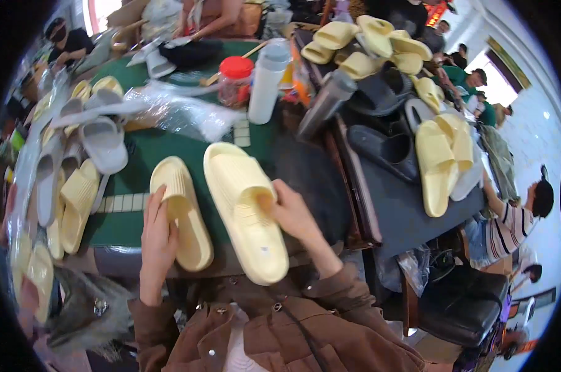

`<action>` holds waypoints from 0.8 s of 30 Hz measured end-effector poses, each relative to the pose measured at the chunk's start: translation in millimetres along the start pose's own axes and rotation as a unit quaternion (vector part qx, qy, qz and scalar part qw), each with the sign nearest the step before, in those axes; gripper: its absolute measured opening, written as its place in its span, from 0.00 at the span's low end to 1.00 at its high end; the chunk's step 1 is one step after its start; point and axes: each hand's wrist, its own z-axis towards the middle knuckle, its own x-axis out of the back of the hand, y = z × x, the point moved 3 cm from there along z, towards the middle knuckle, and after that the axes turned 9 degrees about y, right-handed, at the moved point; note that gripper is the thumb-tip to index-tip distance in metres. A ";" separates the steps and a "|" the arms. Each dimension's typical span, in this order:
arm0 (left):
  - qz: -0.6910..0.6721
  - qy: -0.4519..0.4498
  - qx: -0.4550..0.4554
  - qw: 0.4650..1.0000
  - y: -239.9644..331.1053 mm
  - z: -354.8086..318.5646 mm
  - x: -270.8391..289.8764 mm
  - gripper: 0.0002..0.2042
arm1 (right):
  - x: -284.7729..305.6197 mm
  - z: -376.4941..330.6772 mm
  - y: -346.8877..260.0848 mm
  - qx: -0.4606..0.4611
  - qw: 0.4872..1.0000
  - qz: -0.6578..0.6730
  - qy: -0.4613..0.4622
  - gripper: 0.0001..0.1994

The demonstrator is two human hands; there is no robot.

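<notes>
My left hand (159, 232) is closed around the strap side of a pale yellow slide sandal (195, 245), whose toe points away from me. In my right hand (293, 211) is a second pale yellow slide sandal (265, 257), gripped at the strap, with part of my fingers hidden inside its opening. Its footbed faces up and a small mark shows near the heel. The two sandals are held side by side, apart, over the near edge of the green-topped table (150, 152).
Grey and yellow slides (103, 146) are heaped at the left. A clear plastic bag (181, 111), a red-lidded jar (235, 80) and a white bottle (268, 87) stand or lie ahead. On the dark right table (398, 217) sit black slides (382, 152) and yellow slides (435, 164). A black chair (460, 304) is at right.
</notes>
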 end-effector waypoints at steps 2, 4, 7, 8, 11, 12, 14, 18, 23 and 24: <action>-0.009 0.000 -0.032 0.999 9.6 -0.6 -4.8 0.24 | -1.5 0.7 7.9 -0.015 0.999 -0.036 0.030 0.19; 0.014 0.002 -0.041 0.999 12.0 -4.7 -11.2 0.22 | -6.6 0.0 9.3 -0.021 0.991 -0.127 0.036 0.22; -0.005 -0.007 -0.037 0.999 15.4 -6.9 -17.1 0.22 | -14.5 -4.5 11.9 -0.009 0.993 -0.119 -0.022 0.28; -0.008 -0.009 -0.033 0.999 17.3 -7.2 -17.8 0.22 | -15.2 -9.2 11.6 0.019 0.989 -0.141 -0.028 0.28; -0.016 0.003 -0.022 1.000 20.6 -5.2 -23.2 0.25 | -14.7 -12.1 8.0 0.027 0.984 -0.171 -0.047 0.29; -0.019 0.023 -0.031 0.999 19.3 -4.0 -27.0 0.25 | -13.6 -10.3 8.1 0.037 0.983 -0.175 -0.048 0.29; -0.018 0.032 -0.032 0.999 15.6 -2.3 -33.3 0.26 | -13.2 -9.8 10.1 0.045 0.982 -0.177 -0.053 0.29; -0.002 0.031 -0.064 0.997 12.8 1.9 -40.7 0.26 | -14.1 -5.4 19.1 0.070 0.996 -0.053 -0.015 0.20; 0.035 0.032 -0.070 0.996 26.3 -3.2 -47.2 0.25 | 31.0 -13.4 -30.0 0.018 0.983 0.167 0.079 0.08; 0.044 0.029 -0.061 0.997 31.2 -5.2 -47.8 0.25 | 39.2 -12.9 -30.8 -0.003 0.959 0.276 0.071 0.07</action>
